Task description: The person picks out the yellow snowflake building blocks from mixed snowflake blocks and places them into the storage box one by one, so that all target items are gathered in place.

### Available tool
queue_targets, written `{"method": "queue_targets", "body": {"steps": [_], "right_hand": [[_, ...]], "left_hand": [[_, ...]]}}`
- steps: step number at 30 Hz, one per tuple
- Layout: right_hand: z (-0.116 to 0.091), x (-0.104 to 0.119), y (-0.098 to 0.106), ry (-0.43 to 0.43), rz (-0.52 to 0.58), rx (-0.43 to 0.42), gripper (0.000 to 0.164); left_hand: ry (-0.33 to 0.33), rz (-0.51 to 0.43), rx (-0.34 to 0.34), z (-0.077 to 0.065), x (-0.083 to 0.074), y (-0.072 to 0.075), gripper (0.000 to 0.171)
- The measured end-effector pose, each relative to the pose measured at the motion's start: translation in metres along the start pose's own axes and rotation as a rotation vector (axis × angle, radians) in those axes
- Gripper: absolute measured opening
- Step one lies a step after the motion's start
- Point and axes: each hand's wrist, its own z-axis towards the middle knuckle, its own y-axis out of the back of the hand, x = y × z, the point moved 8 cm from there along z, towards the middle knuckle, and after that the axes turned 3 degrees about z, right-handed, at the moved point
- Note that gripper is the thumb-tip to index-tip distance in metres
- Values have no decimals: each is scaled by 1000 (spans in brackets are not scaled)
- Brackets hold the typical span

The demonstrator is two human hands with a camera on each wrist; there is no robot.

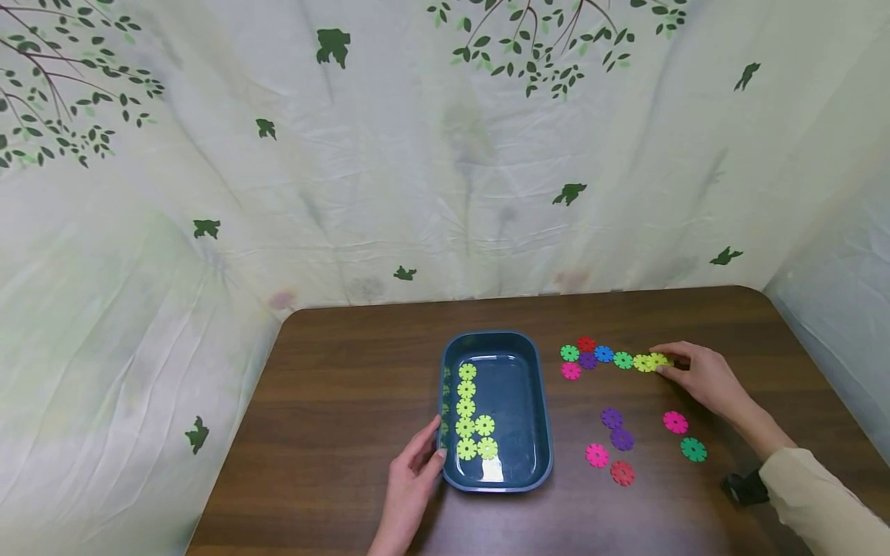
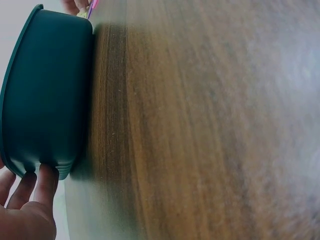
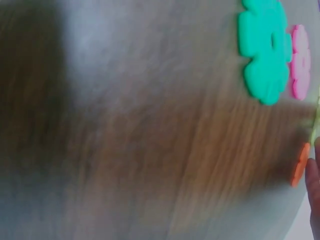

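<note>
My left hand [image 1: 410,479] holds the left side of a dark blue tray [image 1: 545,432]. In the left wrist view its fingers [image 2: 46,187] lie against the tray's outer wall [image 2: 47,90]. Several yellow notched plastic discs [image 1: 467,388] form a column in the tray, with two more beside its near end. My right hand [image 1: 705,378] pinches a yellow notched disc [image 1: 657,361] at the right end of a row of coloured discs on the table. The right wrist view catches only fingers [image 3: 314,187] at its edge, by an orange disc [image 3: 300,165].
That row includes a green disc [image 1: 623,361] and a blue disc [image 1: 603,354]. Nearer lie purple discs [image 1: 622,439], a pink disc [image 1: 596,455], a red disc [image 1: 622,473] and a teal disc [image 1: 693,449]. A leaf-patterned curtain [image 1: 445,154] hangs behind the wooden table [image 1: 334,401].
</note>
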Motion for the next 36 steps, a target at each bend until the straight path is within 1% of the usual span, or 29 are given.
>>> {"method": "queue_targets", "body": {"steps": [4, 8, 13, 16, 21, 28, 33, 36], "right_hand": [[-1, 0, 2, -41, 16, -30, 28], [-3, 3, 5, -56, 21, -72, 24], [-5, 6, 5, -63, 16, -97, 26], [-6, 11, 4, -64, 20, -98, 28], [-8, 23, 3, -41, 49, -100, 28], [-9, 42, -1, 10, 92, -114, 23], [-10, 50, -8, 8, 109, -128, 21], [-11, 55, -12, 3, 139, -129, 22]], "left_hand": [[6, 1, -1, 0, 1, -1, 45], [3, -1, 1, 0, 1, -1, 45], [-9, -8, 2, 0, 0, 0, 44], [-21, -24, 4, -1, -2, -1, 44], [-27, -42, 5, -1, -3, -1, 44], [-35, -43, 5, -1, -4, 0, 45], [-28, -40, 8, -1, -3, 0, 45], [-23, -28, 6, 0, -2, -1, 45]]}}
